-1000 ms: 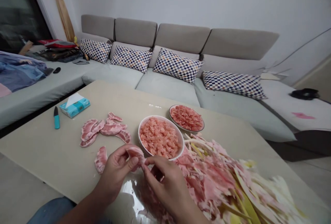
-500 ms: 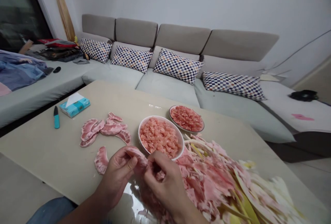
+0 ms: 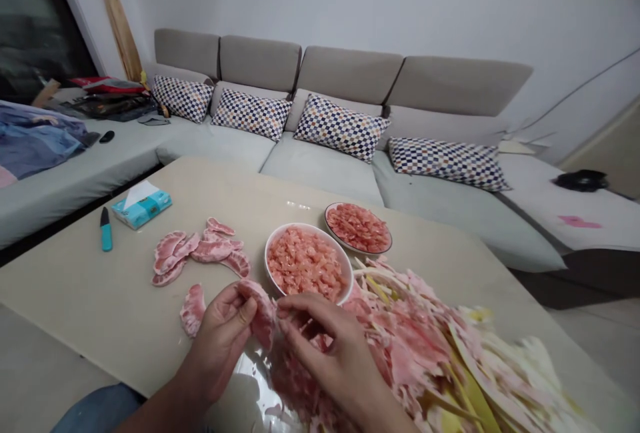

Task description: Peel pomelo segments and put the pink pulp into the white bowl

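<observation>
My left hand (image 3: 225, 333) is closed around a pink pomelo segment (image 3: 263, 313), thumb in front and the curved fruit rising out to the right. Thumb and forefinger of my right hand (image 3: 325, 339) pinch at the segment's right edge; whatever thin bit lies between those fingertips is too small to make out. Just behind the hands stands a white bowl (image 3: 347, 271) heaped with peeled pomelo flesh (image 3: 305, 261). More segments in their pale skins (image 3: 215, 247) lie to the left, and a single one (image 3: 193, 311) rests close beside my left hand.
A big pile of pomelo peel and membranes (image 3: 415, 346) spreads over the right of the table (image 3: 240, 186). Behind the bowl is a dark-rimmed plate of flesh (image 3: 357, 227). A teal-handled knife (image 3: 106, 231) and a tissue pack (image 3: 143, 206) lie left. A sofa (image 3: 320, 173) borders the table.
The segment has turned more upright in my left hand. My right fingers have shifted slightly up and left along its edge, and their grip looks more stretched out. The view has shifted slightly.
</observation>
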A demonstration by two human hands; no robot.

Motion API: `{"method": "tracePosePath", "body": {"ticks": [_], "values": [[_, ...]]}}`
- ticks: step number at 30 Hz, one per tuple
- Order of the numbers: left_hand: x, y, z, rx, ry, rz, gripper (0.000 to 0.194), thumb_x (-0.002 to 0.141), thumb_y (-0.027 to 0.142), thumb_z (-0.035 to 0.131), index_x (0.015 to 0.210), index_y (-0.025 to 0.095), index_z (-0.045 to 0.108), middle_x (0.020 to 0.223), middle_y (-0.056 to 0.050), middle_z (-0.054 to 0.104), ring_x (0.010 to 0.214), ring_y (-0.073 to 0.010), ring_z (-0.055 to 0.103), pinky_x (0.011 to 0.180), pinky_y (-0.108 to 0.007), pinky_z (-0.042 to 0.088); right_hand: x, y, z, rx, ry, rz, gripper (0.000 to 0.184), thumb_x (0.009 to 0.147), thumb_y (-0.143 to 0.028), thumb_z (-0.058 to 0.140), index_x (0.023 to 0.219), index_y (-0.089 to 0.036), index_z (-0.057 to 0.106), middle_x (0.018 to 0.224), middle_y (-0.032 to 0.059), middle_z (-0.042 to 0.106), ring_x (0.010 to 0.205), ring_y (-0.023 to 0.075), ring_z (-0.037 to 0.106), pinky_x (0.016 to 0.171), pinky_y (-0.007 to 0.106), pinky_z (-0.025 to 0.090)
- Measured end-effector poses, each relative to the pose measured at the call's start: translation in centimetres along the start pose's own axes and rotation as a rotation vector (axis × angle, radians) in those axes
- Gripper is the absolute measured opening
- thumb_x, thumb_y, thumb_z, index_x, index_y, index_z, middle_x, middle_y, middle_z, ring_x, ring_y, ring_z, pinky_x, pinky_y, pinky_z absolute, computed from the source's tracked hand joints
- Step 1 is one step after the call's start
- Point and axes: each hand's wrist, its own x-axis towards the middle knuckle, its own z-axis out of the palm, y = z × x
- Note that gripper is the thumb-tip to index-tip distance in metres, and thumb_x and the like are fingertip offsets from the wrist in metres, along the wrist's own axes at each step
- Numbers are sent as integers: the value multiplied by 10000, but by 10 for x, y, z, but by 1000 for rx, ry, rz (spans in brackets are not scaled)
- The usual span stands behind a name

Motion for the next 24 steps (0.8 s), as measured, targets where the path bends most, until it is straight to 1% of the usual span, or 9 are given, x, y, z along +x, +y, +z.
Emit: {"method": "tracePosePath", "body": {"ticks": [3, 6, 8, 11, 15, 19, 21, 24], "values": [[-1, 0, 0, 47, -14, -1, 115, 829, 263, 690, 810, 169, 626, 761, -6, 589, 705, -115, 542, 663, -222, 462, -1, 4, 6, -62, 46, -88, 146, 842, -158, 618, 949, -195, 709, 848, 52, 716, 699, 158, 659, 616, 242, 519], [-1, -1, -1, 110, -13, 15, 121, 812, 267, 706, 817, 166, 639, 768, -12, 602, 691, -121, 555, 632, -224, 458, -1, 8, 8, -118, 34, -130, 168, 857, -120, 572, 893, -190, 720, 771, 48, 719, 689, 166, 663, 645, 261, 519], [-2, -2, -2, 162, 2, 53, 122, 794, 257, 725, 824, 163, 653, 793, -21, 624, 719, -128, 573, 649, -225, 460, -3, 9, 9, -175, 42, -126, 167, 845, -115, 565, 840, -183, 717, 714, 43, 705, 634, 159, 650, 603, 252, 503], [-3, -4, -4, 209, 29, 94, 136, 770, 242, 750, 854, 168, 672, 831, -27, 653, 776, -140, 595, 707, -234, 470, -5, 10, 13, -264, 113, -105, 148, 804, -112, 571, 752, -174, 696, 628, 29, 663, 555, 144, 616, 526, 229, 460], [-4, -3, -2, 149, 36, 50, 156, 764, 244, 759, 862, 165, 667, 820, -24, 655, 804, -140, 596, 761, -239, 476, -5, 9, 17, -288, 188, -81, 145, 739, -95, 557, 656, -176, 643, 562, 7, 622, 492, 122, 571, 480, 209, 418], [-4, 0, 0, 40, -2, -3, 121, 788, 227, 737, 816, 151, 648, 792, -19, 624, 759, -122, 578, 718, -222, 475, -3, 9, 17, -279, 203, -48, 130, 700, -97, 546, 622, -180, 607, 546, -6, 605, 469, 109, 541, 461, 198, 386], [-2, 2, -1, -19, -26, -7, 97, 815, 221, 708, 811, 153, 638, 775, -15, 611, 726, -117, 573, 704, -232, 485, -1, 9, 14, -237, 188, -11, 125, 707, -107, 543, 631, -180, 609, 544, -12, 602, 459, 103, 529, 455, 192, 383], [2, 4, -5, -104, -20, -25, 64, 848, 191, 666, 805, 162, 628, 764, -12, 615, 737, -123, 594, 742, -256, 507, 3, 7, 5, -143, 130, 58, 123, 734, -125, 539, 661, -178, 623, 582, -7, 618, 495, 109, 542, 472, 189, 399]]}}
